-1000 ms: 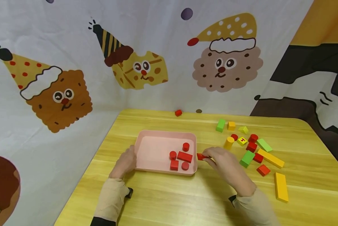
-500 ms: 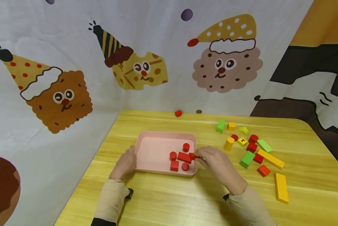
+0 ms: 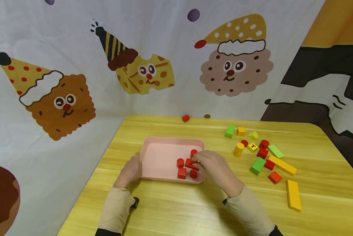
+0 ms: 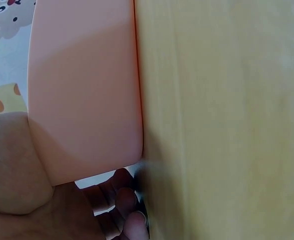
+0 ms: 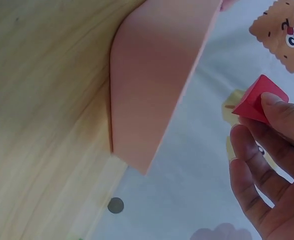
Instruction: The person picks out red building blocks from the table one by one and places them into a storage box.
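My left hand (image 3: 131, 171) grips the left end of a shallow pink tray (image 3: 157, 157), its thumb (image 4: 16, 160) at the rim and its fingers by the outer wall. Over the tray's right side, my right hand (image 3: 219, 170) pinches a red triangular block (image 5: 257, 100) between thumb and fingertips. In the head view that block is mostly hidden by the hand. Beneath and around it in the tray lie a red rectangular block (image 3: 189, 164), a red cube-like block (image 3: 182, 172) and several red cylinders, one of them (image 3: 180, 162) left of the rectangular block.
Right of the tray, loose blocks lie scattered: a green block (image 3: 257, 165), an orange cylinder (image 3: 238, 149), a long yellow-orange block (image 3: 293, 195), a red block (image 3: 275, 177) and several others. One red block (image 3: 186, 118) lies at the table's back edge, by the printed curtain (image 3: 182, 101).
My right hand has moved left, carrying the red triangular block from outside the tray's right edge to over the blocks inside. The left hand and the tray have stayed in place.
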The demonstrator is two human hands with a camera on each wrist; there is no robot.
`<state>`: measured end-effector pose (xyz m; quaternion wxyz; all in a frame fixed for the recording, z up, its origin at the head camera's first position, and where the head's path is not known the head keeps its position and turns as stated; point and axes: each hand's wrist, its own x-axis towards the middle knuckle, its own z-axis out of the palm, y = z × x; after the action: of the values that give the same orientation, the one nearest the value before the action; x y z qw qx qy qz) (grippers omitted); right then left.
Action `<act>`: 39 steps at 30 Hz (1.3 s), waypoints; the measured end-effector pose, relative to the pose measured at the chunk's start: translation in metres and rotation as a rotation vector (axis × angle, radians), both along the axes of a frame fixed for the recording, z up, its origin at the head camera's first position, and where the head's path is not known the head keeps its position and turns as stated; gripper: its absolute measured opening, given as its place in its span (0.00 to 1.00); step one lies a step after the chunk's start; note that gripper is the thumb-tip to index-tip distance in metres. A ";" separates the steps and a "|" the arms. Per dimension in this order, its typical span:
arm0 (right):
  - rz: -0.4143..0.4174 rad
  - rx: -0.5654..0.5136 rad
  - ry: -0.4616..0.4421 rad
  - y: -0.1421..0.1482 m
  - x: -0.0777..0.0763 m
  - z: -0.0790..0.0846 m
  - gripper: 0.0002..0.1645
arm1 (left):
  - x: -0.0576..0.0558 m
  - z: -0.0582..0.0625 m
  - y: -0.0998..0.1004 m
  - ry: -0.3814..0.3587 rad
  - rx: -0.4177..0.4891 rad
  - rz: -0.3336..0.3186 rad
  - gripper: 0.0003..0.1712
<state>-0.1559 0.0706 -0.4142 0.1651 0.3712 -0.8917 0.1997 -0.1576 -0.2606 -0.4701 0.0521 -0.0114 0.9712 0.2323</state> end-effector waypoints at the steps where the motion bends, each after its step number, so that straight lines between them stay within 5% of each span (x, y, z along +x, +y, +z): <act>1: 0.003 0.000 -0.006 -0.002 -0.001 -0.001 0.10 | 0.000 0.000 0.000 0.007 -0.002 -0.002 0.17; 23: 0.067 0.062 -0.050 -0.030 -0.008 -0.014 0.12 | 0.002 -0.001 -0.001 0.050 -0.031 -0.011 0.13; 39: 0.121 0.113 0.008 -0.053 -0.009 -0.019 0.06 | 0.001 -0.001 0.001 0.048 -0.021 -0.012 0.14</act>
<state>-0.1651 0.0177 -0.4329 0.1349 0.4339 -0.8769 0.1571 -0.1562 -0.2601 -0.4712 0.0299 -0.0006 0.9746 0.2221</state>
